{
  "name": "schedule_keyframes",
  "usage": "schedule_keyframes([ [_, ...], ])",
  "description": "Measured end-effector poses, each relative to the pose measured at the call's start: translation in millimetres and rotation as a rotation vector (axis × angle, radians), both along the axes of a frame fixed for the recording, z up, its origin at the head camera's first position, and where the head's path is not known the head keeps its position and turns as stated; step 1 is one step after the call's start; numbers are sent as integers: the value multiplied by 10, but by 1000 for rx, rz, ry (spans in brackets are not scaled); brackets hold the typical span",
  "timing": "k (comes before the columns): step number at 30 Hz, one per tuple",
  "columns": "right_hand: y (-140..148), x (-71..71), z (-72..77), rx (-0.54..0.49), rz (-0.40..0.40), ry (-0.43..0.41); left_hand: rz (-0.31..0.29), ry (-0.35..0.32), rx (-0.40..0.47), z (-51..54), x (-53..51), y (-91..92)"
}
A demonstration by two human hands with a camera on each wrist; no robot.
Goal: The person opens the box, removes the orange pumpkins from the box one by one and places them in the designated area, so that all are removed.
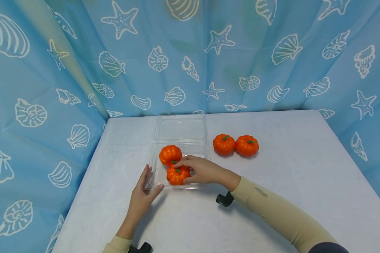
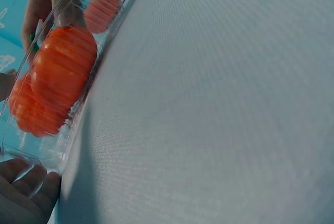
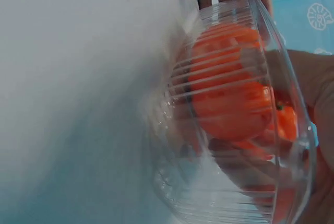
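A clear plastic clamshell container (image 1: pixel 159 174) lies opened on the table, its lid folded back toward the curtain. Inside, on the left, sit two small orange pumpkins with green stems: the rear pumpkin (image 1: pixel 170 154) and the front pumpkin (image 1: pixel 176 177), which touch. My right hand (image 1: pixel 206 170) reaches in over the right side and grips the front pumpkin between fingers and thumb. At the front left corner my left hand (image 1: pixel 140 200) holds the container, fingers along the left wall and thumb at the front. Through the ribbed wall, the right wrist view shows the gripped pumpkin (image 3: pixel 229 106).
Two more orange pumpkins, one (image 1: pixel 223 144) beside the other (image 1: pixel 247 146), stand on the white-covered table (image 1: pixel 288 158) right of the container. A blue curtain (image 1: pixel 190 45) with white sea shells hangs behind. A dark wrist camera (image 1: pixel 225 199) hangs beneath the right wrist.
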State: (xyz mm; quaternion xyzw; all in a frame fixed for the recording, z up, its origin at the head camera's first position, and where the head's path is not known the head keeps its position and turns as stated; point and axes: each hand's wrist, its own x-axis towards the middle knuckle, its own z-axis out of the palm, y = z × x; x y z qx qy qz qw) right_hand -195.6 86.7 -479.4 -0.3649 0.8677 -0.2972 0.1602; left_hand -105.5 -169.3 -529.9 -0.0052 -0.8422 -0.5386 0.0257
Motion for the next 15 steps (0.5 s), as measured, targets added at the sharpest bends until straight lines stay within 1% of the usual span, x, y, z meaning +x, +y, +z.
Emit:
schedule_keyframes([
  [5, 8, 7, -14, -6, -12, 10, 1, -4, -6, 2, -4, -1],
  [15, 86, 16, 4, -72, -39, 3, 4, -20, 7, 0, -10, -2],
])
